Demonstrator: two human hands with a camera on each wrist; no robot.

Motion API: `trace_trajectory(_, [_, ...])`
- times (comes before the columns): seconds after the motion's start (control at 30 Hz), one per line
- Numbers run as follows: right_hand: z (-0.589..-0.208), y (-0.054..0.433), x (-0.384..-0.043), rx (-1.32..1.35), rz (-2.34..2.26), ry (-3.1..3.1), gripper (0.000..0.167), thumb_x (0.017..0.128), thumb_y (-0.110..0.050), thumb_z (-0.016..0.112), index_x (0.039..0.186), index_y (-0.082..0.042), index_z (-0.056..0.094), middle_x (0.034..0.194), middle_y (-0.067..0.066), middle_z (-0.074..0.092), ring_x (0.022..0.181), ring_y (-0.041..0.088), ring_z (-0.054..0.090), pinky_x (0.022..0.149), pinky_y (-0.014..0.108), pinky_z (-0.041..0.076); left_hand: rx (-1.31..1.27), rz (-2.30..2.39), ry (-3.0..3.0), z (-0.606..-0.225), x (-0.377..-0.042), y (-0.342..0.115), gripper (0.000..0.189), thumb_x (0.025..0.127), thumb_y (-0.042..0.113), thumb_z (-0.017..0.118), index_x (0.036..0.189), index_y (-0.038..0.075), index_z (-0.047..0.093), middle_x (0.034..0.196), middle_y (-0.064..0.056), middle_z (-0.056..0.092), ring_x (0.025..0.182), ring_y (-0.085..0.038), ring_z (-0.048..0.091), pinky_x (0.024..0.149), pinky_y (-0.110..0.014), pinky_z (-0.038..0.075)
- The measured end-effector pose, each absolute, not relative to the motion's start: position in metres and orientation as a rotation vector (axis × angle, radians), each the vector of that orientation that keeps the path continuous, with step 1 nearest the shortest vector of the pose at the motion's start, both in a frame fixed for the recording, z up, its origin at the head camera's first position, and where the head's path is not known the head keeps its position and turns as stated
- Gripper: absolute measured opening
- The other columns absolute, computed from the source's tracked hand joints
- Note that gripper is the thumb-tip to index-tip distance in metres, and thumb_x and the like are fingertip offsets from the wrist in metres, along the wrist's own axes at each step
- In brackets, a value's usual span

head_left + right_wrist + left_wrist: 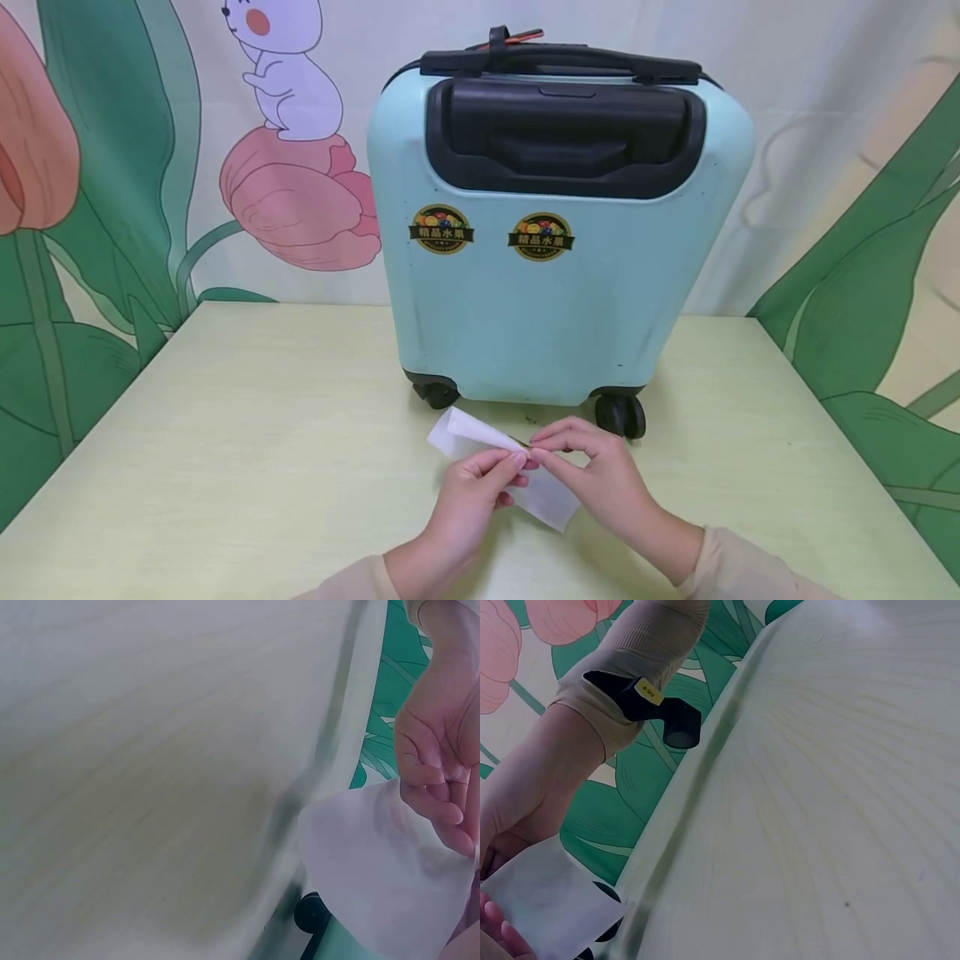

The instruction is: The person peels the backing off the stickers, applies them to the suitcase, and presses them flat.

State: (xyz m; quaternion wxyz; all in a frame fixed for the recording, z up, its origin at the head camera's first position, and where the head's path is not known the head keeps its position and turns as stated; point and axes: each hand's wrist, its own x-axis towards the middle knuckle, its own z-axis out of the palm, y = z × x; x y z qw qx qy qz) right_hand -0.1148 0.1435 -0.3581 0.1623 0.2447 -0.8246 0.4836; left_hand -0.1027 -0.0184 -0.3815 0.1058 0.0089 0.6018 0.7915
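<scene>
My left hand (461, 504) pinches a bent white sticker sheet (551, 500) between thumb and fingers, just above the table. Against it, the thumb and forefinger of my right hand (611, 483) pinch at the sheet's edge, where a thin dark strip, like a sticker's rim, shows. The sheet's plain back (551, 900) hides part of the hands in the left wrist view. In front of both hands stands a light blue suitcase (525, 325). Two round black-and-gold fruit stickers, a left one (441, 229) and a right one (541, 237), lie flat on its upper face.
The suitcase rests upright on a pale wooden table (225, 433), on black wheels (621, 415); the right wheel is close to my right fingers. Its black handle (566, 137) is folded down. Behind hangs a printed curtain (292, 200) with flowers and leaves.
</scene>
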Motion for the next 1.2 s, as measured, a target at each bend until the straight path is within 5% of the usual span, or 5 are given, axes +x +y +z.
trace_trajectory(0.83, [-0.341, 0.157, -0.125, 0.407, 1.587, -2.299, 0.004, 0.082, -0.007, 0.071, 0.083, -0.004, 0.073, 0.087, 0.006, 0.066, 0.077, 0.009, 0.059, 0.065, 0.021, 0.05, -0.213, 2.26, 1.581, -0.4, -0.097, -0.023, 0.025, 0.091, 0.021, 0.059, 0.104, 0.001, 0.064, 0.092, -0.001, 0.069, 0.07, -0.006, 0.057, 0.057, -0.018, 0.043])
trace_trajectory(1.2, [-0.338, 0.159, -0.126, 0.344, 1.596, -2.335, 0.006, 0.082, -0.011, 0.072, 0.084, -0.006, 0.073, 0.088, 0.003, 0.066, 0.077, 0.01, 0.059, 0.066, 0.023, 0.05, -0.091, 2.083, 1.503, -0.402, -0.089, -0.033, 0.039, 0.095, 0.019, 0.052, 0.125, -0.006, 0.05, 0.102, -0.011, 0.068, 0.071, -0.004, 0.062, 0.054, -0.015, 0.043])
